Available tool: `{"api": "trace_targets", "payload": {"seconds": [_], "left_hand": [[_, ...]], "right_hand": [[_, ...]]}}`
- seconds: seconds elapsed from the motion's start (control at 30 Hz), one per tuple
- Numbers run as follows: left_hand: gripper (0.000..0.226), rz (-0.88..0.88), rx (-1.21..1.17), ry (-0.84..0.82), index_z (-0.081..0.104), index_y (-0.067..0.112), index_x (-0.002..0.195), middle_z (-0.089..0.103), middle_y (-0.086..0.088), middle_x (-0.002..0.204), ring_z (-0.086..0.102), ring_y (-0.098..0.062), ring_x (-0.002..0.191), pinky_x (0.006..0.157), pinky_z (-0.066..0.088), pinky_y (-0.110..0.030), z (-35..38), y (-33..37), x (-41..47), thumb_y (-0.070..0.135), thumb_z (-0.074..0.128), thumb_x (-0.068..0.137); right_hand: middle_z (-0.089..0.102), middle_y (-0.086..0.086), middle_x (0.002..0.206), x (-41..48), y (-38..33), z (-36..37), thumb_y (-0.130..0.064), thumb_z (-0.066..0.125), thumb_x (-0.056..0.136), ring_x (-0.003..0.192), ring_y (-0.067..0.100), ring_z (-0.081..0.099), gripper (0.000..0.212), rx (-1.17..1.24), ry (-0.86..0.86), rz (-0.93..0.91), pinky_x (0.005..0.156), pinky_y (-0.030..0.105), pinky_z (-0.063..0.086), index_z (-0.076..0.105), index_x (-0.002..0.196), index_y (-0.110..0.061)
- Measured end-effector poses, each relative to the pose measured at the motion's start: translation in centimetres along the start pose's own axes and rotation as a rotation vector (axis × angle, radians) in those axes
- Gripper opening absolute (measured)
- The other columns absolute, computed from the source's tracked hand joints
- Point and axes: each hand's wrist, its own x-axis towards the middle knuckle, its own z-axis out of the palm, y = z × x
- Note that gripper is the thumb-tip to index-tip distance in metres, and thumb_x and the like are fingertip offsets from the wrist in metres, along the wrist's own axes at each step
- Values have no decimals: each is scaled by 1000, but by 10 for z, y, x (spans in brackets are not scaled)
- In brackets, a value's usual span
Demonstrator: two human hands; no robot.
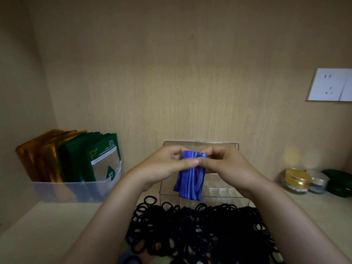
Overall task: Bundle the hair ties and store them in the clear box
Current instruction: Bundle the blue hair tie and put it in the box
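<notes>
A shiny blue fabric band (191,180) hangs folded in front of me. My left hand (163,164) and my right hand (226,164) both pinch its top edge, fingertips meeting in the middle. Behind the band stands the clear box (224,191) with its lid raised at the back and small dividers inside. A big heap of black hair ties (200,231) lies loose on the shelf in front of the box, between my forearms.
A translucent bin (76,189) at the left holds gold and green sachets. Small jars with gold, silver and green lids (297,180) sit at the right. A white socket (331,84) is on the back wall. Wooden walls close in behind and at the left.
</notes>
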Motion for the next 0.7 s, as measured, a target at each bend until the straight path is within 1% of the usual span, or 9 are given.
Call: {"api": "trace_targets", "payload": {"seconds": [0.1,0.23,0.3,0.4,0.5,0.53,0.6,0.63,0.7], "left_hand": [[26,-8,-77,-4,69,14,119,77,-7,106,73,-19,102,91,57,-33,3,-5,2,17,66,94],[20,-1,-199,125,71,11,114,77,-8,102,74,-21,98,88,59,-37,7,-4,5,16,59,98],[18,0,-179,156,72,10,110,78,-7,98,75,-19,91,81,61,-33,9,-2,5,16,60,97],[17,-18,-88,177,71,10,105,78,-8,93,75,-17,81,68,61,-30,13,-1,5,20,59,98],[15,-23,-170,164,67,11,107,77,-13,92,74,-18,75,57,58,-28,18,0,6,16,55,100],[14,-27,-228,164,65,12,109,77,-14,93,74,-19,76,58,59,-30,19,-1,6,13,55,100],[16,-39,-360,153,62,13,114,76,-17,99,74,-24,82,67,62,-37,18,-3,8,11,55,99],[17,-39,-426,140,62,13,114,75,-18,101,73,-26,85,71,60,-40,18,-4,8,10,54,99],[16,-35,-534,111,64,11,106,73,-17,99,71,-25,84,72,59,-38,18,-6,10,6,50,99]], "right_hand": [[75,22,94,2,0,1,-10,70,90,80,23,72,15,111,28,3,77,33,60,73,98,1],[75,21,102,1,5,2,-22,68,92,92,30,73,30,129,-21,41,88,41,60,70,108,3],[73,25,104,1,8,1,-22,66,93,95,32,73,37,117,-46,73,89,43,59,64,110,11],[71,30,100,2,11,2,-15,62,96,84,32,70,36,141,4,76,84,46,60,58,107,19],[72,30,97,2,10,3,-12,60,98,78,31,70,24,143,50,77,72,43,60,62,112,7],[73,29,96,3,10,3,-11,59,98,78,32,70,21,164,54,84,70,42,59,62,115,1],[72,29,94,3,10,0,-10,58,98,80,36,66,20,226,32,105,73,46,57,61,117,-7],[71,27,90,3,11,-1,-10,58,98,80,36,63,17,255,14,113,73,48,55,61,115,-9],[67,18,85,3,11,-1,-10,55,99,76,32,58,12,305,-16,124,65,41,54,64,105,-15]]}}
